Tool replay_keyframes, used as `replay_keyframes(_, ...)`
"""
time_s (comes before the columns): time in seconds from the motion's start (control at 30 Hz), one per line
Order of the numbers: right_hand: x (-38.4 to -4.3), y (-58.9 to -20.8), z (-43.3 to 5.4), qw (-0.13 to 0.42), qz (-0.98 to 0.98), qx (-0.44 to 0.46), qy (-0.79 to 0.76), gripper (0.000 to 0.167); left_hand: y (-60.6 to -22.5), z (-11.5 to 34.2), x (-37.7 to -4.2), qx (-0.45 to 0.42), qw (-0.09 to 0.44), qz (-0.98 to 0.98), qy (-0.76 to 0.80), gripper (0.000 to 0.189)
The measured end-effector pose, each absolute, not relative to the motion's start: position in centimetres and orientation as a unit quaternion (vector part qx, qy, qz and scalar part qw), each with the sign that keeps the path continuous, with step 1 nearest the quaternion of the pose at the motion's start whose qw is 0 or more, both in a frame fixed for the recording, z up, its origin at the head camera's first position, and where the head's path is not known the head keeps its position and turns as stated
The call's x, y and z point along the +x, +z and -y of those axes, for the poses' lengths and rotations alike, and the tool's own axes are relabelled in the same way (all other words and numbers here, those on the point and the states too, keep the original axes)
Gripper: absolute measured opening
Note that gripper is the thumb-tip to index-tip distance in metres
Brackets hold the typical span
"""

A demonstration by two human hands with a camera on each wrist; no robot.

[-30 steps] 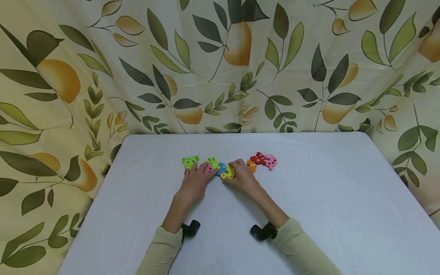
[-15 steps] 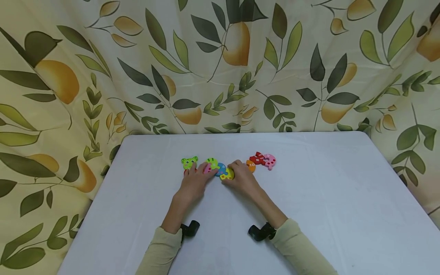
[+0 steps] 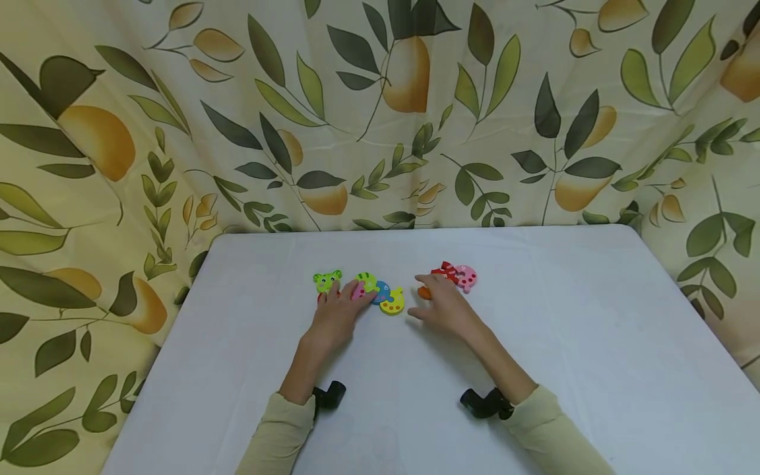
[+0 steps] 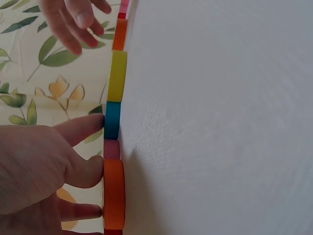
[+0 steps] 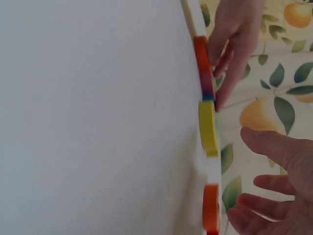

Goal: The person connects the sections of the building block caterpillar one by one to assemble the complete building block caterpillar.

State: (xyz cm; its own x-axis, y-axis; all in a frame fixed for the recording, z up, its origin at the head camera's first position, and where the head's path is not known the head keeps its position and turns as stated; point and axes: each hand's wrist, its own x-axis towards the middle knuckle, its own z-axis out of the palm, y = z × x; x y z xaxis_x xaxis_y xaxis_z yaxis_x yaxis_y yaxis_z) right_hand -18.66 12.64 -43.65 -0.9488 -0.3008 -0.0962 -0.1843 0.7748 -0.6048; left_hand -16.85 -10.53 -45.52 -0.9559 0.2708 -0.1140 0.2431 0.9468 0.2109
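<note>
A chain of flat, brightly coloured puzzle pieces lies on the table. My left hand rests on its left part, fingertips touching pieces between the green animal-face piece and the blue piece. The yellow piece sits at the chain's right end, against the blue one. My right hand hovers with spread fingers over the orange piece, partly hiding it. In the right wrist view a gap separates the yellow piece from the orange piece, and the right hand holds nothing.
A red piece and a pink spotted piece lie beyond the right hand. White cloth covers the table. A patterned curtain hangs behind its far edge. Dark wrist cameras sit at both cuffs.
My right hand has let go of the yellow piece and moved right, over the orange piece. The left hand has stayed in place on the chain.
</note>
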Motion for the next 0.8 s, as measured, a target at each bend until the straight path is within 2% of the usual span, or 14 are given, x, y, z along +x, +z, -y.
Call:
replay_keyframes(0.3,-19.4,-42.7,-17.3,0.088,-0.947,-0.104,-0.291,0.071,-44.9,10.0,-16.4,0.127,0.068,-0.986,0.087,0.061)
replay_keyframes(0.57,-20.6,-42.8,-19.6,0.086,-0.954,-0.105,-0.269,0.07,-44.8,9.7,-16.2,0.119,0.064,-0.987,0.088,0.06)
replay_keyframes(0.8,-22.1,-43.1,-20.4,0.09,-0.962,-0.094,-0.241,0.069,-45.3,8.6,-16.2,0.12,0.042,-0.986,0.105,0.046)
